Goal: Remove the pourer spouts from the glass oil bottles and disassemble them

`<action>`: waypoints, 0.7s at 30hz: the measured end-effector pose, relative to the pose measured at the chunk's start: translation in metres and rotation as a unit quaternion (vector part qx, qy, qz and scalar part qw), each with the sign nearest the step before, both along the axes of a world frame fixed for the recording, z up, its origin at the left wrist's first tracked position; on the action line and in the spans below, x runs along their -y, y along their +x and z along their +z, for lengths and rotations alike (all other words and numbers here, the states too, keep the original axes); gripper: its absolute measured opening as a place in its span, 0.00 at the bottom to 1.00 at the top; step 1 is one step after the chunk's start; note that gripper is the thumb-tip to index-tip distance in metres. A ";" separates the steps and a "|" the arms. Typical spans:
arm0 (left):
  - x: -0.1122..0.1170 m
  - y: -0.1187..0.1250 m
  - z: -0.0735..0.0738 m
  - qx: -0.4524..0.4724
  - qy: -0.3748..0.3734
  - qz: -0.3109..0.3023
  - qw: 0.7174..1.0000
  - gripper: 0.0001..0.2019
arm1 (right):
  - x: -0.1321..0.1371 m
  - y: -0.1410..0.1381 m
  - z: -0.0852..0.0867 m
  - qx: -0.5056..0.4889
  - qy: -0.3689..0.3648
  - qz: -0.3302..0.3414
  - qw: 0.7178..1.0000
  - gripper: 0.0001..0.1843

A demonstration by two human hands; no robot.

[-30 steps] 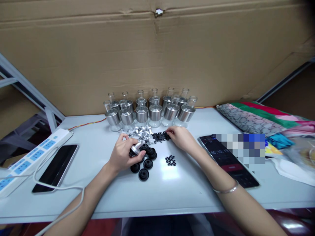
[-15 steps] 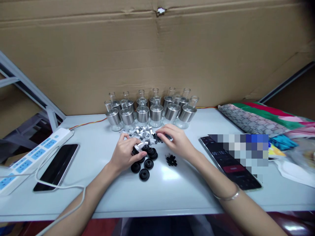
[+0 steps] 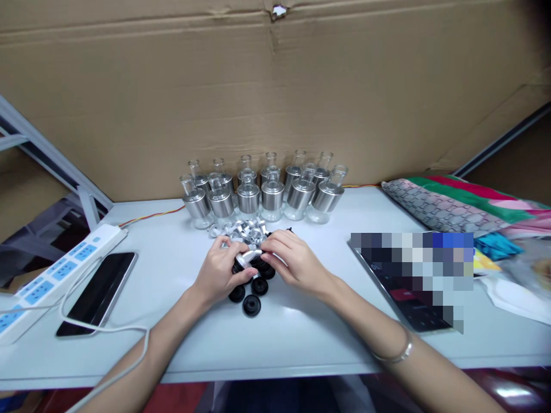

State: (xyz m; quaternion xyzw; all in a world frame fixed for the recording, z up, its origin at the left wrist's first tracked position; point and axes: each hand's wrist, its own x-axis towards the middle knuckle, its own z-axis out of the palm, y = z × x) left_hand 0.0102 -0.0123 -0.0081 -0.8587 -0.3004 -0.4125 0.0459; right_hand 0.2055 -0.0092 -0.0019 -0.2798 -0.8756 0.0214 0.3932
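My left hand point(image 3: 224, 269) is closed round a small silver metal part point(image 3: 247, 258) above a cluster of black round caps point(image 3: 252, 304). My right hand point(image 3: 293, 258) has its fingers pinched together right against that silver part; what they hold is hidden. Loose silver fittings point(image 3: 245, 231) lie in a heap just behind both hands. Beyond them stand two rows of glass bottles with silver collars point(image 3: 262, 195). A metal bangle point(image 3: 394, 353) circles my right wrist.
A white power strip point(image 3: 51, 275) and a dark phone point(image 3: 97, 292) with a white cable lie at the left. A tablet point(image 3: 404, 287) lies at the right, beside patterned cloth point(image 3: 456, 203). A cardboard wall point(image 3: 275, 97) closes the back of the white table point(image 3: 301, 338).
My right hand has moved left from the black strip pieces to meet the left hand at the silver part, covering the small black rings. The left hand has stayed put.
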 end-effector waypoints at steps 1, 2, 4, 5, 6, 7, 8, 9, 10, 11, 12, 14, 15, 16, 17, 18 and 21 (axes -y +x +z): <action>0.000 0.000 0.000 -0.001 -0.004 -0.001 1.000 0.21 | 0.001 0.000 0.000 0.002 -0.003 -0.001 1.000 0.13; 0.000 0.000 0.000 -0.003 -0.008 -0.003 1.000 0.21 | 0.001 -0.001 0.000 0.003 -0.007 -0.002 1.000 0.14; 0.000 0.000 -0.001 -0.005 -0.013 -0.007 1.000 0.21 | 0.002 -0.002 -0.001 0.000 -0.020 -0.003 1.000 0.15; 0.000 0.000 -0.001 -0.006 -0.012 -0.009 1.000 0.20 | 0.002 -0.002 -0.001 -0.003 -0.030 -0.001 1.000 0.15; 0.000 0.001 -0.001 -0.008 -0.007 -0.012 1.000 0.20 | 0.003 -0.002 -0.001 -0.008 -0.042 0.002 0.999 0.16; 0.000 0.001 -0.001 -0.011 -0.001 -0.014 1.000 0.19 | 0.003 -0.002 0.000 -0.015 -0.059 0.004 0.998 0.16; 0.001 0.001 -0.001 -0.016 0.004 -0.015 1.000 0.18 | 0.004 -0.002 0.000 -0.020 -0.079 0.007 0.997 0.16; 0.001 0.001 -0.001 -0.023 0.009 -0.013 1.000 0.17 | 0.004 -0.002 0.001 -0.028 -0.101 0.010 0.994 0.16; 0.001 0.001 0.000 -0.031 0.013 -0.010 0.999 0.16 | 0.004 -0.002 0.001 -0.038 -0.125 0.012 0.991 0.16; 0.001 0.001 0.000 -0.039 0.016 -0.005 0.999 0.14 | 0.004 -0.002 0.002 -0.051 -0.151 0.013 0.987 0.17; 0.001 0.001 0.000 -0.045 0.019 -0.001 0.999 0.13 | 0.005 -0.002 0.003 -0.064 -0.178 0.014 0.982 0.18; 0.000 0.001 0.001 -0.053 0.023 0.002 0.998 0.11 | 0.004 -0.002 0.004 -0.087 -0.239 0.023 0.967 0.19; 0.000 0.001 0.001 -0.055 0.024 0.000 0.998 0.11 | 0.004 -0.002 0.005 -0.093 -0.269 0.031 0.958 0.19; -0.001 0.000 0.001 -0.057 0.023 -0.002 0.998 0.10 | 0.004 -0.001 0.006 -0.096 -0.297 0.040 0.949 0.20; -0.001 0.000 0.001 -0.058 0.022 -0.004 0.998 0.10 | 0.004 -0.001 0.007 -0.098 -0.320 0.047 0.941 0.20; -0.002 0.000 0.001 -0.060 0.022 -0.005 0.998 0.10 | 0.003 0.000 0.008 -0.103 -0.338 0.052 0.934 0.19; -0.002 -0.001 0.000 -0.068 0.022 0.005 0.997 0.10 | 0.002 0.002 0.012 -0.142 -0.370 0.049 0.917 0.15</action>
